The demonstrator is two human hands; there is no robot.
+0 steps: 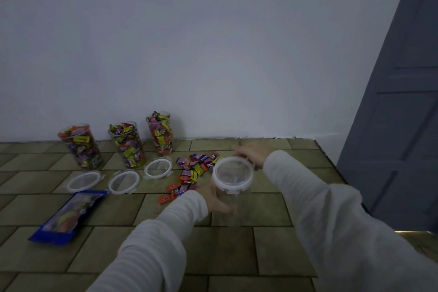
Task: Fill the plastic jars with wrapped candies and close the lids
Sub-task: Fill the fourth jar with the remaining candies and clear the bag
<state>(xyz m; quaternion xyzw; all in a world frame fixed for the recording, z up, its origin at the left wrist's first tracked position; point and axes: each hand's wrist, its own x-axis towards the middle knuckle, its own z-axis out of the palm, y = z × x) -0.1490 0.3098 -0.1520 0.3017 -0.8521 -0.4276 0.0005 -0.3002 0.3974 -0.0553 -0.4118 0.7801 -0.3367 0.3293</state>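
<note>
Left hand (216, 199): grips the clear side of the empty jar (231, 199), steadying it on the floor (272, 244).
Right hand (252, 154): fingers on the far rim of its lid (232, 171).
Loose candies (193, 168): heaped just left of the jar.
Filled jars (129, 144): three by the wall, lids (123, 182) lying off.
Advice: brace the base, unclip every tab before lifting.

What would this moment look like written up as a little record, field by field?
surface: tiled floor by a white wall
filled jars: three, open, standing along the wall, at
loose lids: three on the floor before them, at
fourth jar: clear, looks empty, lid on it
left hand: on the jar's side
right hand: at the lid's far rim
loose candies: pile left of the held jar
bag: blue packet, lying flat
</note>
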